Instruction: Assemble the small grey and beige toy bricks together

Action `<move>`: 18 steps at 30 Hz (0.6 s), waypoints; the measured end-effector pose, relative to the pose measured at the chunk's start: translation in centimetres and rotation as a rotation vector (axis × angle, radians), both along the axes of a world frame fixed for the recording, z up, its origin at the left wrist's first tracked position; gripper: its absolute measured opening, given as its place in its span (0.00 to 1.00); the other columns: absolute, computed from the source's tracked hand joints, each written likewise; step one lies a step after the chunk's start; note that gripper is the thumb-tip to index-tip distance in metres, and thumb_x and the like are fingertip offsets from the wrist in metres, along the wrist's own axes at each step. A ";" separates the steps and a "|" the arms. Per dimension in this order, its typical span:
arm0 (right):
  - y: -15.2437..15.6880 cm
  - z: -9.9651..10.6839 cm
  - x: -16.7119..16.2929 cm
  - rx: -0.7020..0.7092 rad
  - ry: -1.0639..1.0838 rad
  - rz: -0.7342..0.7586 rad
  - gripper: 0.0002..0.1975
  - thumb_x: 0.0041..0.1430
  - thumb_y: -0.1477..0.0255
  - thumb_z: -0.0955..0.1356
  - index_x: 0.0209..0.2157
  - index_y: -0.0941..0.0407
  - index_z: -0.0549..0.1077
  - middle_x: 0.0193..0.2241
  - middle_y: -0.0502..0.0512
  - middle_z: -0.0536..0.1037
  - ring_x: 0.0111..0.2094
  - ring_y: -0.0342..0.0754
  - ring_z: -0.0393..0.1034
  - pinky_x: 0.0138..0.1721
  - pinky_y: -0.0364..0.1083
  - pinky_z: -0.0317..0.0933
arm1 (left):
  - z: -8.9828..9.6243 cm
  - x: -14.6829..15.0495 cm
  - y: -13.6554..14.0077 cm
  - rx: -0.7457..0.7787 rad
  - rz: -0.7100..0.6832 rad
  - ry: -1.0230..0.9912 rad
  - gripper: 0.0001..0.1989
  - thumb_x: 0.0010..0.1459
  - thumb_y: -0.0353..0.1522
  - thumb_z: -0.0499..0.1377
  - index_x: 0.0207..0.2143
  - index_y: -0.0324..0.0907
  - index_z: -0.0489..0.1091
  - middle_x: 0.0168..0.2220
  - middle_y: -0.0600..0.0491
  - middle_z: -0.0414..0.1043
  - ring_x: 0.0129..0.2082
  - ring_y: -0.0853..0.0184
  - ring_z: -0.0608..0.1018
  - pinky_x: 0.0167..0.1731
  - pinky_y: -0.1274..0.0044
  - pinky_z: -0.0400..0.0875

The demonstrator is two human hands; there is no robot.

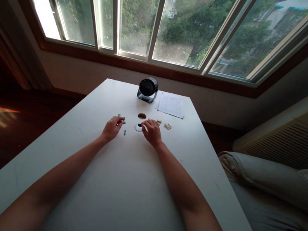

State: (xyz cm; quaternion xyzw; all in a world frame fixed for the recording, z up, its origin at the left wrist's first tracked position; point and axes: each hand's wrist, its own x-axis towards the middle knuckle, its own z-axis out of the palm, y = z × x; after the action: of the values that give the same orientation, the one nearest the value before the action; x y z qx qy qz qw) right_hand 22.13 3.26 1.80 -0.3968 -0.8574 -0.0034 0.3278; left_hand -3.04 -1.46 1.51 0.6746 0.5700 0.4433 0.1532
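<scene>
We have both hands out over the middle of the white table (pixel 129 190), toward its far edge. Left hand (pixel 112 127): fingers pinched together on a small grey piece (pixel 122 119), lifted just off the surface. A 2nd small grey piece (pixel 124 132) lies on the table just beside that hand, on its right. Right hand (pixel 151 131): fingers curled down onto a small round ring-shaped part (pixel 138 127); we cannot tell whether they clamp it or only rest on it.

Just beyond the ring is a round cable hole (pixel 142 116) in the tabletop. Small pale parts (pixel 167 125) lie in a loose cluster to the right of the hole. Near the far edge stand a small black fan (pixel 147 89) and a printed sheet (pixel 171 105).

Risks, our judgement:
1. The hole is close to the ring and to both hands; a piece nudged or dropped could roll into it and be lost.
2. The loose grey piece sits near the left wrist; a sweep of that hand could knock it away.
3. The pieces are tiny and the pinch is light, so a slip is likely if we twist hard.
4. If the fan runs, the sheet could lift.
</scene>
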 end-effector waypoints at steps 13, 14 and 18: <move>-2.6 0.5 -2.8 0.076 -0.021 0.287 0.09 0.65 0.74 0.65 0.46 0.53 0.71 0.40 0.56 0.76 0.44 0.52 0.65 0.49 0.52 0.58 | -0.7 2.8 -0.5 -0.197 -0.263 -0.422 0.13 0.60 0.39 0.57 0.43 0.40 0.70 0.37 0.50 0.75 0.30 0.70 0.75 0.33 0.75 0.73; -2.7 0.5 -2.9 0.077 -0.017 0.294 0.08 0.65 0.74 0.65 0.45 0.53 0.71 0.40 0.56 0.76 0.44 0.52 0.65 0.49 0.52 0.58 | -0.7 2.8 -0.6 -0.205 -0.259 -0.420 0.13 0.60 0.39 0.57 0.42 0.40 0.70 0.37 0.50 0.75 0.29 0.70 0.75 0.32 0.75 0.72; -2.7 0.3 -3.0 0.072 0.020 0.300 0.08 0.67 0.73 0.63 0.44 0.53 0.72 0.39 0.56 0.75 0.43 0.51 0.64 0.47 0.51 0.59 | -0.7 2.9 -0.7 -0.213 -0.248 -0.419 0.13 0.61 0.39 0.56 0.41 0.40 0.71 0.35 0.51 0.75 0.29 0.71 0.74 0.32 0.76 0.72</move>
State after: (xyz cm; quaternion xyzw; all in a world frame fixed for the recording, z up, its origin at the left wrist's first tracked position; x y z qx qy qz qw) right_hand 19.17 0.60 2.10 -0.2521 -0.9031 0.0191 0.3471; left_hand -0.15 -2.16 0.85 0.6128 0.4822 0.4889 0.3910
